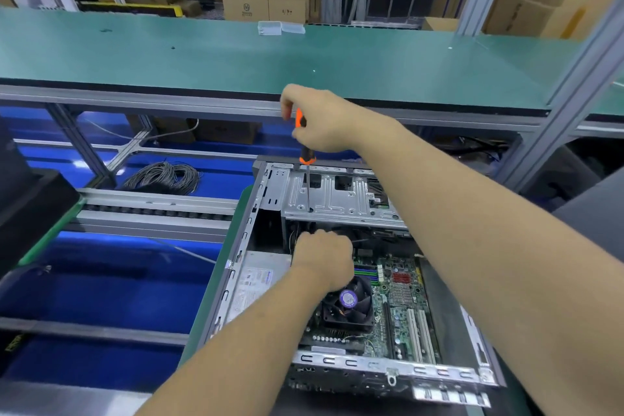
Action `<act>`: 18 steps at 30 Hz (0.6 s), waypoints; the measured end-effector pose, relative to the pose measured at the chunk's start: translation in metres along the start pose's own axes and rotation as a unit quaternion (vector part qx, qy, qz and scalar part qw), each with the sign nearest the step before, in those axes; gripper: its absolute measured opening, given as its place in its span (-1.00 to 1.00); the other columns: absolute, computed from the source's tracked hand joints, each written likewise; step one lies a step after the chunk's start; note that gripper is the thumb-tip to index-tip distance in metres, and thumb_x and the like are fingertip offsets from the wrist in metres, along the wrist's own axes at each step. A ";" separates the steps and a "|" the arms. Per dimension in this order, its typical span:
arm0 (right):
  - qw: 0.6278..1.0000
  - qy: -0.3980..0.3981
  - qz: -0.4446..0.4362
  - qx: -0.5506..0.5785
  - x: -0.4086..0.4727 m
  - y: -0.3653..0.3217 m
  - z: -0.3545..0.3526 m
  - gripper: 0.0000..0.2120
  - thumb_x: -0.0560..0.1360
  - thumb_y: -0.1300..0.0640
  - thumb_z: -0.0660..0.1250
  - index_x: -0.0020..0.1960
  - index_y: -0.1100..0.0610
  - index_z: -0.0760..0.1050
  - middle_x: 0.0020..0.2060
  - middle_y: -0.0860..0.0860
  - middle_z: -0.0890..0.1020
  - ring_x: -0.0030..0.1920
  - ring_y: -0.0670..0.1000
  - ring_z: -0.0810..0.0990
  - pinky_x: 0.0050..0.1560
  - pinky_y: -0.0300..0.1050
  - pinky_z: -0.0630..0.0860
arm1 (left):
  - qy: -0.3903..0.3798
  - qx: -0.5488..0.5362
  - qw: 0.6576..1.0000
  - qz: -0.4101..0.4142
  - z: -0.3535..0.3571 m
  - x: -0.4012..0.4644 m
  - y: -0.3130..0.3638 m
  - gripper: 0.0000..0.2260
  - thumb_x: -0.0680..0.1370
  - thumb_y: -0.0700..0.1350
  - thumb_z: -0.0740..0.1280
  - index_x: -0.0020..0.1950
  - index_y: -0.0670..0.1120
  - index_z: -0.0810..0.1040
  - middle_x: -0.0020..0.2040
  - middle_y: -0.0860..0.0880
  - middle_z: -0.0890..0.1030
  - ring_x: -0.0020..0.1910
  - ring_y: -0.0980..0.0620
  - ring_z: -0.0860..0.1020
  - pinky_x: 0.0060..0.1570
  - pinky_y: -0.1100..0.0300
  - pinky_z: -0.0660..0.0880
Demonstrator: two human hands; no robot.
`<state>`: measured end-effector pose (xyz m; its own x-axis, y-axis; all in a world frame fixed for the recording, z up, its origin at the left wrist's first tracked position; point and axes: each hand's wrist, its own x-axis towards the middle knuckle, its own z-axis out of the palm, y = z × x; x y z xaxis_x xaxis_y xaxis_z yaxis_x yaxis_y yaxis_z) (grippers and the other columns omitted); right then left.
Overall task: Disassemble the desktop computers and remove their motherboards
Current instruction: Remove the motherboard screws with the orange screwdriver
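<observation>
An open desktop computer case point(236, 267) lies on its side in front of me. Inside it are the green motherboard point(401, 307), a black CPU fan point(347, 304) and a silver power supply point(256, 280). A bare metal drive cage point(337, 199) fills the far end. My right hand point(324, 118) grips an orange-and-black screwdriver point(306, 155) upright, its tip down on the drive cage. My left hand point(324, 257) reaches into the case beneath the cage, near dark cables; its fingers are hidden, so what it holds is unclear.
A green shelf point(236, 57) runs across above the case, with a small clear plastic box point(270, 28) at its far edge. A coil of grey cable point(165, 177) lies lower left on blue flooring. A black object point(30, 209) sits at left. Cardboard boxes stand behind.
</observation>
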<state>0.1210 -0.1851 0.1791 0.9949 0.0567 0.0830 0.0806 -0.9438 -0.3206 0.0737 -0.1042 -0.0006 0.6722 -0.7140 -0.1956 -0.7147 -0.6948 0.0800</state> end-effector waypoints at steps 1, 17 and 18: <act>1.000 0.003 0.003 0.014 0.000 0.005 0.001 -0.73 0.48 0.31 0.28 0.14 0.11 0.41 -0.16 -0.05 0.44 -0.14 0.03 0.44 -0.23 -0.09 0.36 | -0.035 -0.034 0.999 -0.012 0.001 0.006 0.004 -0.89 0.59 -0.09 0.19 -0.09 -0.08 0.43 -0.01 -0.10 0.57 -0.07 -0.17 0.50 -0.07 0.03 0.37; 0.973 0.174 0.000 0.153 -0.009 0.027 0.028 -0.53 0.45 0.18 0.50 0.31 0.02 0.47 0.13 0.01 0.59 0.00 0.03 0.50 0.10 -0.14 0.46 | -0.183 -0.324 0.912 -0.175 -0.029 0.042 -0.043 -0.81 0.58 -0.35 0.10 -0.13 -0.23 0.46 -0.15 -0.16 0.51 -0.22 -0.09 0.46 -0.19 0.06 0.40; 0.972 0.176 0.001 0.153 -0.010 0.028 0.028 -0.52 0.45 0.15 0.50 0.34 0.01 0.47 0.16 0.01 0.59 0.04 0.02 0.50 0.15 -0.14 0.45 | -0.187 -0.283 0.928 -0.151 -0.034 0.043 -0.048 -0.78 0.55 -0.37 0.09 -0.25 -0.18 0.37 -0.26 -0.13 0.42 -0.29 -0.06 0.37 -0.25 0.07 0.33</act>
<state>0.1152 -0.2029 0.1433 0.9168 -0.1108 0.3837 0.1469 -0.8000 -0.5818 0.1435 -0.1044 0.0200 0.6357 -0.4730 -0.6100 -0.2173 -0.8680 0.4466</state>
